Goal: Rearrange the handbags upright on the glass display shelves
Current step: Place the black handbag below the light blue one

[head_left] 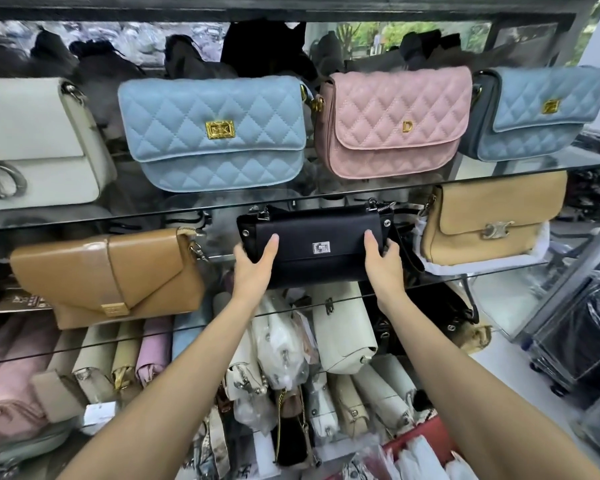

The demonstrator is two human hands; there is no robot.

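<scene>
Black bag [314, 245] stands upright on the middle glass shelf [492, 271], between the tan bag [108, 277] and the beige bag [492, 216]. I have my left hand [253, 266] gripping its left end and my right hand [383, 259] gripping its right end; its base seems to touch the glass, though my hands hide it.

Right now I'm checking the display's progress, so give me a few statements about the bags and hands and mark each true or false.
1. Both hands grip the black handbag. True: left hand, right hand.
2. The pink quilted bag stands between two blue quilted bags. True.
3. The black handbag is on the top shelf. False: it is on the shelf below.
4. The tan envelope bag is right of the black one. False: it is left.
</scene>
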